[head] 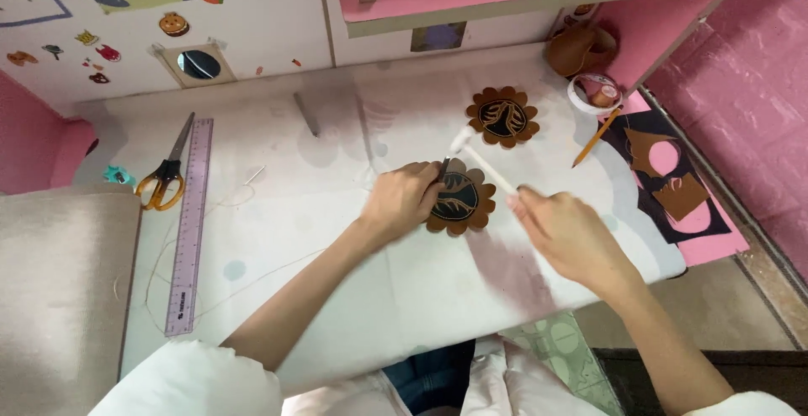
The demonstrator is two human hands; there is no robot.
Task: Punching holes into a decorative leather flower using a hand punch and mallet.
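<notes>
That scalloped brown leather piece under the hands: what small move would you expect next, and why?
Probably a light tap: the right hand holds a small white mallet raised over a thin dark tool that the left hand stands on the brown leather piece. The mallet head hangs just above and to the right of the tool's top, so bringing it down seems likely.
</notes>
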